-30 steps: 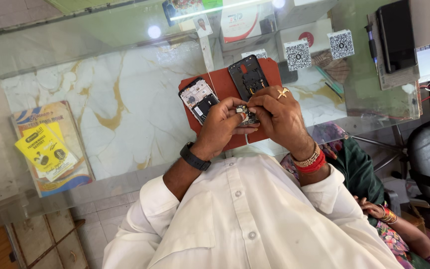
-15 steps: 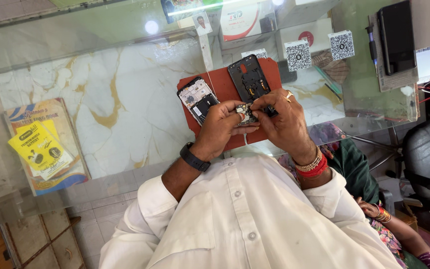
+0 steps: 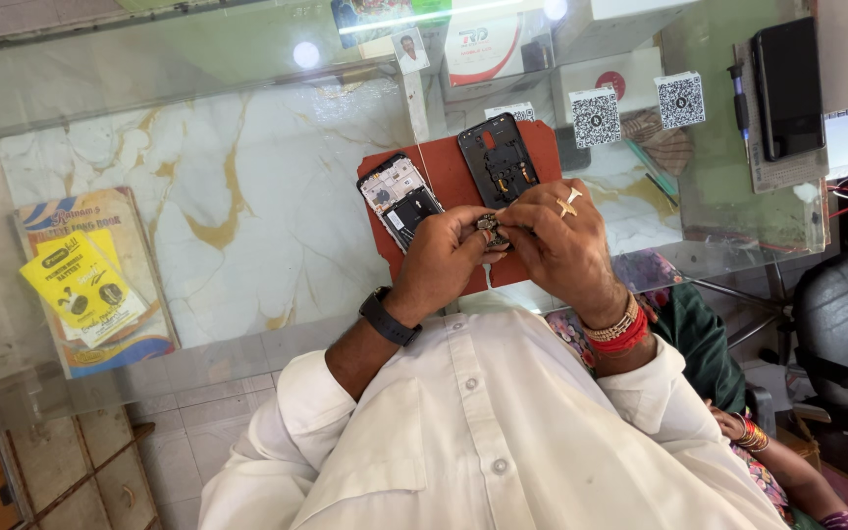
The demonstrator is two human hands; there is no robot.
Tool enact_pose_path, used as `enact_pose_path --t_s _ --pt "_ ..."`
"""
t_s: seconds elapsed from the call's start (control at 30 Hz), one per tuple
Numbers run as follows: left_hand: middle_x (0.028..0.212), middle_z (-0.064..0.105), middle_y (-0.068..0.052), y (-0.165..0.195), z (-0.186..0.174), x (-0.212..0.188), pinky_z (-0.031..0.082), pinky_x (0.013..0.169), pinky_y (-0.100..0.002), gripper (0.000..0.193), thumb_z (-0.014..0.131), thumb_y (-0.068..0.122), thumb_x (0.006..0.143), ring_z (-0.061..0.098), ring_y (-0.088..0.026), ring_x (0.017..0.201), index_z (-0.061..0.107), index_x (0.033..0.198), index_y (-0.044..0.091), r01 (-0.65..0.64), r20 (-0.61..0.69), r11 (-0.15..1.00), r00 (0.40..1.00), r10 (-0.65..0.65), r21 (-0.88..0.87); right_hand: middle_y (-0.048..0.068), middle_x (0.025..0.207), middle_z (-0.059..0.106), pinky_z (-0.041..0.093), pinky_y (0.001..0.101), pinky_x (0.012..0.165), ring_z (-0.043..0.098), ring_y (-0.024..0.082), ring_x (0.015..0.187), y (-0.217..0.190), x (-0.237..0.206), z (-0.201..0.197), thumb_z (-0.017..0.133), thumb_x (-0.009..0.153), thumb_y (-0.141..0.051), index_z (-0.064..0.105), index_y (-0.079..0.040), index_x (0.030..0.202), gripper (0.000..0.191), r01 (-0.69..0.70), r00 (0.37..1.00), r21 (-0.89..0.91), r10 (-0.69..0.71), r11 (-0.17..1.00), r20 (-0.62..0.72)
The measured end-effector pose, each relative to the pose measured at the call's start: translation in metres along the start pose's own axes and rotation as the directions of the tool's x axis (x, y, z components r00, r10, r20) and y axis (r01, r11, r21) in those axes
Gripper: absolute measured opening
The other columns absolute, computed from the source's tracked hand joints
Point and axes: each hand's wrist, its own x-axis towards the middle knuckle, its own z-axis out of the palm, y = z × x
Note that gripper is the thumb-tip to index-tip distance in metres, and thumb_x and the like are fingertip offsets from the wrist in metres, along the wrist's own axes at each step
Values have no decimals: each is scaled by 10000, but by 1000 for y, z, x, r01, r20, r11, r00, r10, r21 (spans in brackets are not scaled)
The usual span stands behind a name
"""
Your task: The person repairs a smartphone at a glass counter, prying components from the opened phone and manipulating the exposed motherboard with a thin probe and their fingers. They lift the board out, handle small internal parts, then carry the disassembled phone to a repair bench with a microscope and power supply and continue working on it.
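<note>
My left hand [image 3: 444,263], with a black watch on its wrist, and my right hand [image 3: 563,245], with a ring and red bangles, meet over a red work mat [image 3: 449,172]. Between both sets of fingertips sits a small metallic phone part [image 3: 491,230]. An opened phone [image 3: 399,198] with its insides showing lies on the mat just left of my hands. A dark phone back frame [image 3: 499,157] lies above them. My fingers hide most of the small part.
The mat lies on a glass counter [image 3: 247,206] over marble. A yellow booklet [image 3: 80,287] lies far left. Two square code stands [image 3: 596,116] [image 3: 680,98] and a black phone [image 3: 787,74] are at the back right. Another person's bangled arm [image 3: 753,437] and a black chair [image 3: 846,314] are lower right.
Both hands stay pressed together on the small part over the mat. The fingers shift slightly and the view moves a little.
</note>
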Motion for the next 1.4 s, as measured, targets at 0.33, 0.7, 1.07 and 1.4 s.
enact_pose_path --t_s 0.33,0.7,1.07,1.4 --pt "1052 775 -139 15 12 -9 636 855 -270 262 520 -17 1008 764 -140 962 644 1225 -93 -126 -25 953 990 138 277 49 960 716 515 428 874 703 244 908 5 -13 2 832 834 22 633 -67 1017 285 50 996 70 -45 996 -72" --pt "942 777 -140 21 11 -14 615 785 -278 254 569 49 1011 749 -135 874 670 1198 -90 -105 -55 926 989 134 363 80 923 710 508 435 820 704 272 885 -12 -4 -1 763 811 86 618 -42 980 257 74 994 3 -73 997 -85" --pt "938 782 -143 32 15 -12 621 751 -274 265 543 45 988 766 -137 854 667 1188 -75 -89 -41 916 993 113 391 54 899 714 513 423 848 702 245 858 -18 6 -7 760 785 49 606 -52 931 235 71 995 -57 -75 996 -61" --pt "963 774 -152 21 13 -11 627 761 -274 252 531 25 993 770 -148 870 665 1174 -90 -83 -41 919 993 107 386 70 880 672 517 442 831 665 290 845 -13 1 -4 730 792 62 584 -58 902 219 53 999 -8 -53 999 5"
